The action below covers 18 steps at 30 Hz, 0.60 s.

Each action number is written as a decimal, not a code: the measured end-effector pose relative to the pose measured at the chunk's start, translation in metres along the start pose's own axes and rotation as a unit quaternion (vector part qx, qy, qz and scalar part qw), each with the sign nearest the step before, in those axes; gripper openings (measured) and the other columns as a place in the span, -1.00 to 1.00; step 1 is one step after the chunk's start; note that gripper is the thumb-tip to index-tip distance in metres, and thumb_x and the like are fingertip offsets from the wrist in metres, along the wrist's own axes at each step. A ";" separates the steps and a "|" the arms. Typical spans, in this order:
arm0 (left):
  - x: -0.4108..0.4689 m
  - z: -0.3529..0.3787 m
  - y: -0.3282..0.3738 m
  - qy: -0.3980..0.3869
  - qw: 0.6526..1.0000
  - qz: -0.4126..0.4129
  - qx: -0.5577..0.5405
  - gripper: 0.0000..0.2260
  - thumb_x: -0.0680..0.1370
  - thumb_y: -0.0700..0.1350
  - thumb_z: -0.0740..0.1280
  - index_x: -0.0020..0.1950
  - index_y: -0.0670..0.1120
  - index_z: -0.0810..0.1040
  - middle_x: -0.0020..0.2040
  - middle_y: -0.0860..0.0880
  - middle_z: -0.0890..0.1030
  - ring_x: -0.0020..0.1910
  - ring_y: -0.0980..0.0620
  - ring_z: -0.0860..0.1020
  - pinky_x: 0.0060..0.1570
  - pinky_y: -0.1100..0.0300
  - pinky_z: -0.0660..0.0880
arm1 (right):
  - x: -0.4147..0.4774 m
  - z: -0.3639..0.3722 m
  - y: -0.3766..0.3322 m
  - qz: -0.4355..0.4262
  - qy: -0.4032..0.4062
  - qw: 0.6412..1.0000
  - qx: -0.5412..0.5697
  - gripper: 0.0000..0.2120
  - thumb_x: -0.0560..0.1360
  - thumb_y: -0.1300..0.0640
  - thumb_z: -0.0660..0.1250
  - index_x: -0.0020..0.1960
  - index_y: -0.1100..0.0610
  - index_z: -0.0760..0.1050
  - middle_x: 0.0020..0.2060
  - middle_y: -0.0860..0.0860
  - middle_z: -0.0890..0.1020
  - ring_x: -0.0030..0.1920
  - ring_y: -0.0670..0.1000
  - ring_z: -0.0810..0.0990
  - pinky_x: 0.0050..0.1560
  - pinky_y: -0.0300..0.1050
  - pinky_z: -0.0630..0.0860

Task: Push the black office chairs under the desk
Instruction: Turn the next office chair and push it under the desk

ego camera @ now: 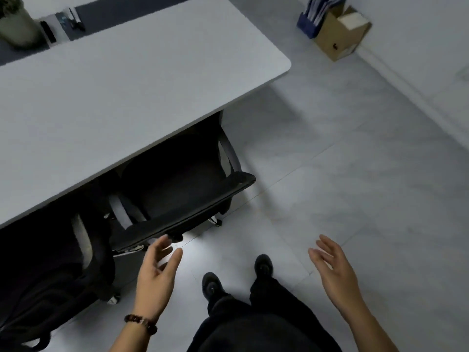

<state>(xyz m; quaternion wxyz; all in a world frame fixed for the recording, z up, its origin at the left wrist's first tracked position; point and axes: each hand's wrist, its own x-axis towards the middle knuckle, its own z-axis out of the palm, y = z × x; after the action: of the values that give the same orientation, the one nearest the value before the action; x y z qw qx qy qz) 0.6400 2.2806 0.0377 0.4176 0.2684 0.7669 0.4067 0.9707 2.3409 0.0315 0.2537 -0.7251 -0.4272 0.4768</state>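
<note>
A black office chair (177, 199) stands under the right end of the grey desk (121, 92), its seat beneath the top and its backrest top edge just outside the desk's front edge. A second black office chair (58, 270) is at the lower left, partly under the desk, with dark fabric or a bag on its back. My left hand (157, 273) is open, fingers spread, its fingertips just short of the first chair's backrest. My right hand (335, 270) is open too, held over the floor well to the right of the chairs.
A cardboard box (340, 39) and a blue file holder (312, 19) sit on the floor by the wall at the upper right. A potted plant (15, 24) and small dark items stand on the desk's far left. My feet (236, 278) stand on pale floor tiles.
</note>
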 end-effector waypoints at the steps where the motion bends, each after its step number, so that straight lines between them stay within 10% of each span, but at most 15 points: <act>1: 0.011 0.010 0.008 -0.024 1.000 0.008 0.007 -0.66 0.52 -0.15 0.36 0.29 0.02 0.44 0.18 -0.01 0.55 0.16 0.05 0.52 0.07 0.24 0.45 | -0.001 -0.013 0.002 0.003 0.028 1.000 0.011 -0.58 0.54 0.06 0.38 0.37 -0.04 0.40 0.24 -0.14 0.54 0.19 -0.21 0.52 0.00 -0.38 0.37; 5: 0.050 0.066 0.059 -0.100 0.993 0.052 0.031 -0.65 0.52 -0.14 0.37 0.29 0.01 0.45 0.16 -0.02 0.56 0.16 0.02 0.55 0.20 -0.09 0.49 | 0.006 -0.066 0.003 -0.001 0.121 0.992 0.041 -0.55 0.53 0.06 0.38 0.40 -0.05 0.37 0.26 -0.16 0.52 0.22 -0.19 0.52 0.02 -0.35 0.40; 14: 0.101 0.267 0.188 -0.160 0.973 0.163 0.037 -0.65 0.53 -0.16 0.36 0.30 -0.04 0.46 0.15 -0.01 0.57 0.11 0.17 0.55 -0.07 0.44 0.47 | 0.124 -0.173 0.005 -0.022 0.208 0.969 0.130 -0.51 0.53 0.13 0.39 0.42 -0.01 0.36 0.31 -0.09 0.51 0.24 -0.13 0.52 0.04 -0.41 0.46; 18: 0.123 0.360 0.237 -0.145 0.979 0.144 -0.002 -0.66 0.51 -0.13 0.38 0.28 0.00 0.47 0.14 -0.03 0.58 0.14 0.08 0.55 0.15 0.09 0.50 | 0.227 -0.224 -0.023 -0.036 0.152 0.980 0.123 -0.44 0.52 0.17 0.40 0.47 0.01 0.29 0.36 -0.05 0.46 0.24 -0.14 0.50 0.07 -0.40 0.36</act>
<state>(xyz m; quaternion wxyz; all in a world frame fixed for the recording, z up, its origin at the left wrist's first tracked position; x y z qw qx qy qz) 0.9039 2.6409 0.0712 0.4616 0.4312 0.6511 0.4207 1.2068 2.5569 0.0347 0.4199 -0.7364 -0.3479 0.4005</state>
